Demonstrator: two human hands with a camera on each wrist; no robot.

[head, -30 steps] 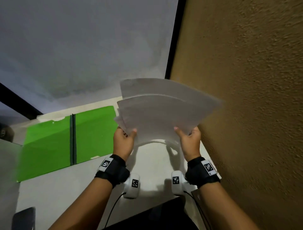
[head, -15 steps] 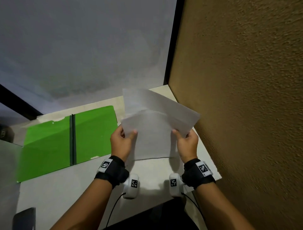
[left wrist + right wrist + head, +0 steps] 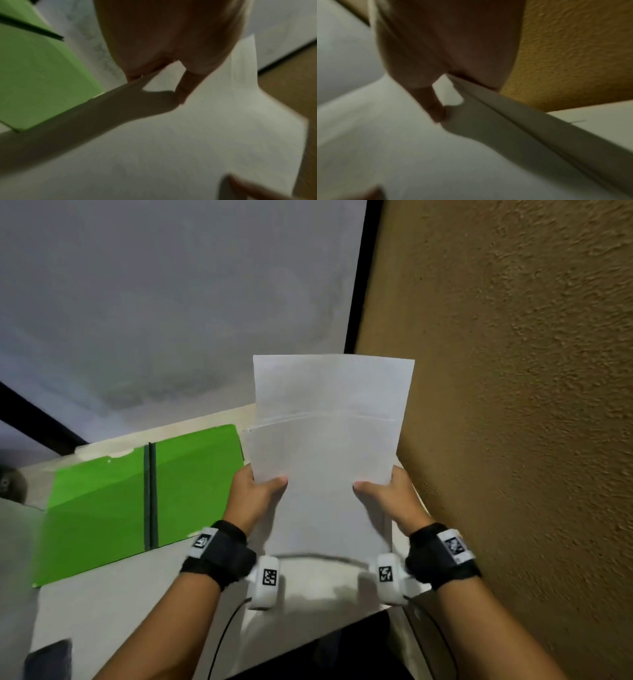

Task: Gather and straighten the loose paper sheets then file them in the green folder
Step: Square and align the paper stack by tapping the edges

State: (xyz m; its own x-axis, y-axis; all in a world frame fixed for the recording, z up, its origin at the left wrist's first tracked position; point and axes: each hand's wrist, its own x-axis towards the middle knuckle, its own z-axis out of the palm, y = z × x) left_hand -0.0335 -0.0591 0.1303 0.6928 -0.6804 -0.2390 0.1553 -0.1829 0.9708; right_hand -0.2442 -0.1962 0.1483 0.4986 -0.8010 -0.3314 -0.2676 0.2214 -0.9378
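Observation:
A stack of white paper sheets [image 3: 325, 460] stands nearly upright in front of me, one sheet sticking up higher at the back. My left hand [image 3: 255, 494] pinches the stack's left edge with the thumb on the front. My right hand [image 3: 394, 498] pinches the right edge the same way. The stack's lower edge is blurred just above the white table [image 3: 137, 604]. The green folder [image 3: 137, 494] lies open and flat on the table to the left of the sheets. The left wrist view shows my left hand [image 3: 171, 83] on the paper [image 3: 188, 142], and the right wrist view shows my right hand [image 3: 443, 97] on the paper [image 3: 436, 162].
A rough tan wall [image 3: 513, 405] stands close on the right. A grey-white wall [image 3: 171, 302] rises behind the table. A dark object [image 3: 48, 659] sits at the table's near left corner. Cables run from both wrist cameras toward me.
The fanned, sideways sheets have been turned upright and drawn together into a narrower stack. Both hands kept their hold on the side edges and came lower, toward the table.

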